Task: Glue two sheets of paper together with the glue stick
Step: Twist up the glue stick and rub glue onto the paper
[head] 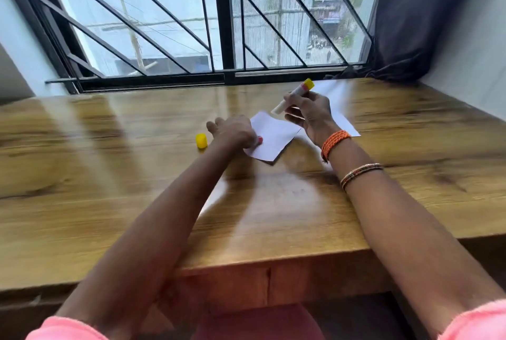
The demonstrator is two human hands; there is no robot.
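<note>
A small white paper sheet [275, 135] lies on the wooden table [109, 175], with my left hand [234, 131] pressing down on its left edge. My right hand [312, 115] holds the uncapped glue stick [294, 96] tilted, its yellow base up and its white tip just above the far corner of that sheet. A second white sheet [342, 115] lies behind my right hand, partly hidden by it. The yellow glue cap [201, 141] rests on the table just left of my left hand.
A barred window [219, 24] runs along the table's far edge. A dark curtain [416, 16] hangs at the back right beside a wall. The table's front edge is close to my body.
</note>
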